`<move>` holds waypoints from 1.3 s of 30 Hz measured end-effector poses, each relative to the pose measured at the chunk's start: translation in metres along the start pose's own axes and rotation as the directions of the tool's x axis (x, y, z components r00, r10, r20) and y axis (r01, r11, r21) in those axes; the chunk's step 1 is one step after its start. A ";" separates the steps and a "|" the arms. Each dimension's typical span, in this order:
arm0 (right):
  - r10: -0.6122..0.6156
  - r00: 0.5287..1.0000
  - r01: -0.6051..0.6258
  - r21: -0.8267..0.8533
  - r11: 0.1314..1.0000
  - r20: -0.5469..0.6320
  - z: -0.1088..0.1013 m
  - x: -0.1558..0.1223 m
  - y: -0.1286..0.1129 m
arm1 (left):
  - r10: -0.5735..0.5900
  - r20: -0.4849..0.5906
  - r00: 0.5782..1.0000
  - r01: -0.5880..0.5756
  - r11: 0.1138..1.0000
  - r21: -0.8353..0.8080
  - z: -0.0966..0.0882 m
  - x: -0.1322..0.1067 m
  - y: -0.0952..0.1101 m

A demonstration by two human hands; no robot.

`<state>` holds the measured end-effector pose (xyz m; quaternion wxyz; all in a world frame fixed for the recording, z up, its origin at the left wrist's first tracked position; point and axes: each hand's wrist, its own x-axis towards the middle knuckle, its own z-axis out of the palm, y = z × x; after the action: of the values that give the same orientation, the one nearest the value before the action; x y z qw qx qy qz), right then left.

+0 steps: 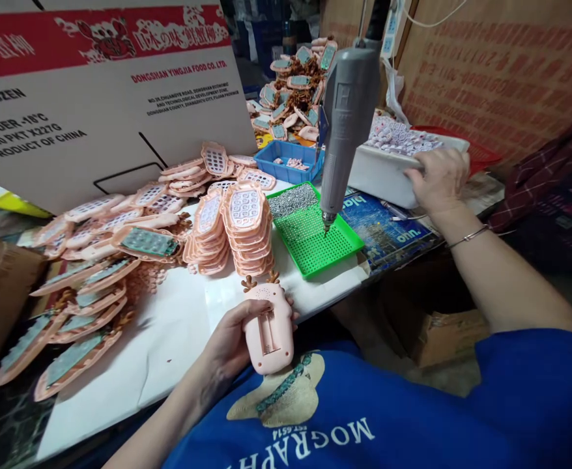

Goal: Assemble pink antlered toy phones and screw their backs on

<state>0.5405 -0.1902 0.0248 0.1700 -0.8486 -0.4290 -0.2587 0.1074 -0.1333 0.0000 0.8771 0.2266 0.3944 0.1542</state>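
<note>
My left hand (232,333) clasps the toy (272,333) at six o'clock; my right hand (441,179) grips the bin (382,172) at two.

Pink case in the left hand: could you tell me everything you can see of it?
The pink case is rounded and looks like smooth plastic. Two brown antlers stick out at its far end, with a patch of tiny holes just below them. A long slot lies open in its upturned face, and small round holes show near the lower corners. The left hand holds it, thumb across the face, fingertips around the opposite side.
</note>
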 end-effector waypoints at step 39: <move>-0.173 0.983 0.046 0.998 -0.038 -0.052 0.003 -0.002 -0.158 | 0.177 0.108 0.978 -0.186 0.980 0.076 0.018 0.033 -0.012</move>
<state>0.4113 -0.0990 0.0323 0.6858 -0.4429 -0.5571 0.1523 0.1433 -0.1333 -0.0165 0.8677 0.3066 0.3335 0.2048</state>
